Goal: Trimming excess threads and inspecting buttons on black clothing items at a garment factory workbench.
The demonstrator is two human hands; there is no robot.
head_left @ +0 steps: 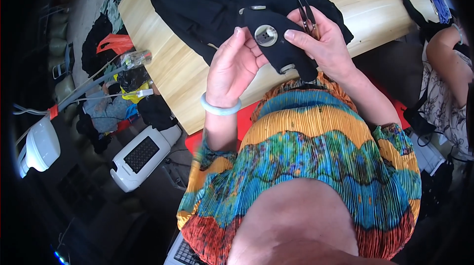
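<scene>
A black garment (212,3) lies across the wooden table, and its near edge is raised between my hands. A large round button (266,35), dark in the middle with a pale rim, faces up on the raised cloth. Two more buttons show edge-on, one button (257,7) above it and another button (287,68) below. My left hand (233,65), with a pale bangle at the wrist, holds the cloth from the left, fingers partly behind it. My right hand (323,42) pinches the cloth under its thumb while gripping small thread snips (308,15), points upward and apart.
The light wooden table (380,8) stretches ahead. A co-worker's arm (447,60) is at the right. At the left stand a white lamp head (42,144) on a grey pole and a white plastic machine part (143,159). Bags and cloth, including a red bag (115,43), lie beyond.
</scene>
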